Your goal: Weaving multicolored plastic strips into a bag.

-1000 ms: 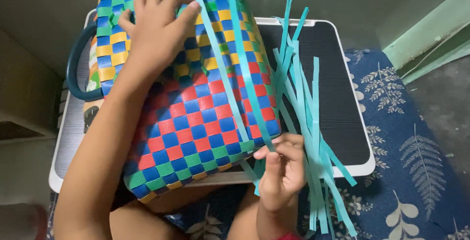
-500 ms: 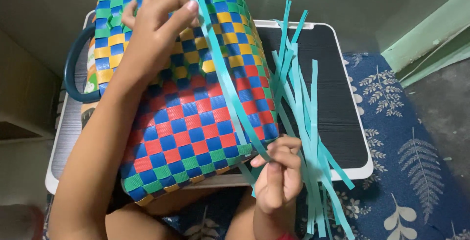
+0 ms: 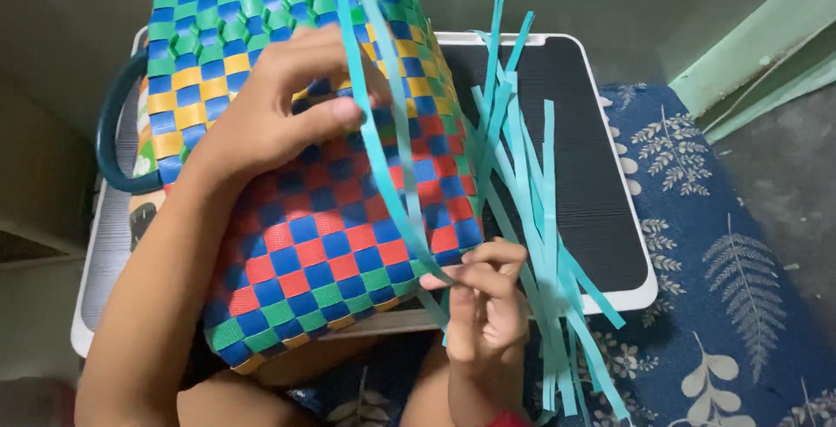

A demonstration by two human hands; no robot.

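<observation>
A woven basket of blue, red, green and yellow checks lies tilted on a small white-rimmed table. My left hand presses flat on its upper side, fingers curled near two teal strips that run down across the weave. My right hand pinches those strips at the basket's lower right corner. A bunch of loose teal strips fans out to the right of the basket, over the table's black top.
A dark teal handle curves out at the basket's left. A blue cloth with white leaf print covers the floor on the right. A pale green wall edge stands at the upper right.
My left hand has slid down the basket toward the middle and the basket has tipped closer to me. My right hand stays pinched on the strips at the lower corner.
</observation>
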